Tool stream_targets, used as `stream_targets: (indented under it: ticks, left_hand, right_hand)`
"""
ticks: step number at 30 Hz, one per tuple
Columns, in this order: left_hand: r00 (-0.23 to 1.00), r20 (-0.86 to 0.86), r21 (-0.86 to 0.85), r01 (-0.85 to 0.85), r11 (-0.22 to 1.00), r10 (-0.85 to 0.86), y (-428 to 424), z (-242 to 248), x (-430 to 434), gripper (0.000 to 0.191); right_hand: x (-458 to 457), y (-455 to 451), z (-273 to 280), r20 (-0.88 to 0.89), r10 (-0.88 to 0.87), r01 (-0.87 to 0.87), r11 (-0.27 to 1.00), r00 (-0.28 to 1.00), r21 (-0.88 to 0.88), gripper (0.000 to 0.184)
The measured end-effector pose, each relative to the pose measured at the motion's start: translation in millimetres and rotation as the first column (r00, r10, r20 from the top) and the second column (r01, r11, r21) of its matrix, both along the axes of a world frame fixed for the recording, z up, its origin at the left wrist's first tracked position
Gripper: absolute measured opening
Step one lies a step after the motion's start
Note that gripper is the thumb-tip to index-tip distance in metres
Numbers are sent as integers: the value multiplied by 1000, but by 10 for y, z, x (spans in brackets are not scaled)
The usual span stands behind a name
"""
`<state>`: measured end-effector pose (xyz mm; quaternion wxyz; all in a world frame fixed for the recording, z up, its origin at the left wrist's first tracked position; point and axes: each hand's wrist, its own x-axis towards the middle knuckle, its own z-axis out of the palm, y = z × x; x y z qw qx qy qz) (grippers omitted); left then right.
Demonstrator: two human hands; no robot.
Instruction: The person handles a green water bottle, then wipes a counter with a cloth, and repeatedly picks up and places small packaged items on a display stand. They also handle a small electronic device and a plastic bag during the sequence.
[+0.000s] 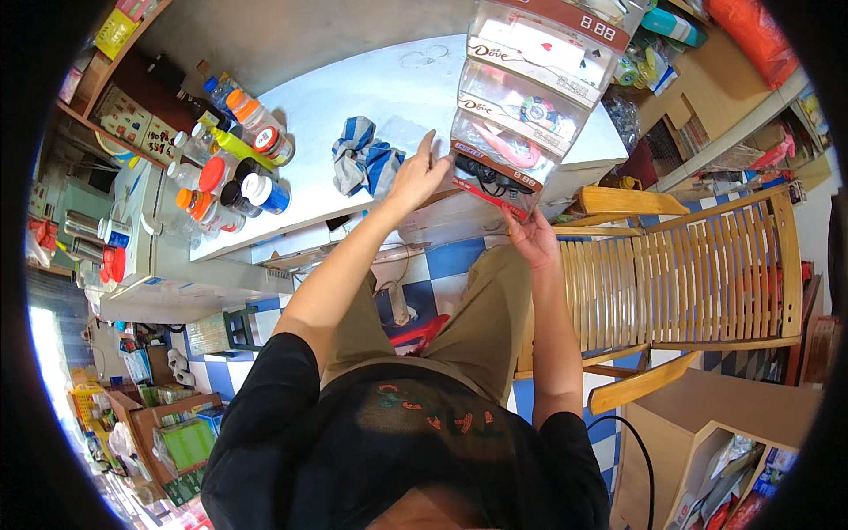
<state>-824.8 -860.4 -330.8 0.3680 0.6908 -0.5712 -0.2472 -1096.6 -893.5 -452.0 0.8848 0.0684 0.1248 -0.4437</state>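
Note:
A tiered clear plastic display rack (513, 119) with brown and white strips stands at the right part of a white tabletop (318, 79), holding playing cards, a pink item and black cables. My left hand (419, 173) is at the rack's lower left edge, thumb against it and index finger extended. My right hand (530, 235) touches the rack's red bottom edge from below, fingertips at the corner; its grip is unclear. Left of my left hand lies a crumpled blue and grey striped cloth (368, 158) beside a clear flat plastic piece (403, 130).
Several bottles and jars (228, 165) crowd the tabletop's left part. A slatted wooden chair (662, 285) stands close on my right, with a wooden cabinet (715, 424) behind it. A power strip (399, 303) lies on the checkered floor below.

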Motion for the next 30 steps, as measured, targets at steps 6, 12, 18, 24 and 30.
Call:
stream_targets:
  ticks: [6,12,18,24,30]
  left_hand:
    - [962,219,147,134,980,-165,-236,3,-82,43]
    - [963,224,126,120,985,-146,-251,-97,-48,39]
    - [941,251,151,194,969,-227,-348,-146,10,42]
    - [874,384,149,259,954,-298,-408,-307,116,43]
    - [953,233,130,167,977,-193,-349,-231,-53,42]
  right_hand:
    - [6,113,51,-26,-35,36,999,999,10,29]
    - [66,97,92,-76,-41,40,999,996,-17,30]
    - [122,182,194,85,-140,146,987,987,-67,30]
    - [199,269,59,197,-158,161,987,968,-2,33]
    - [399,403,103,190,-305,275,946,933,169,33]
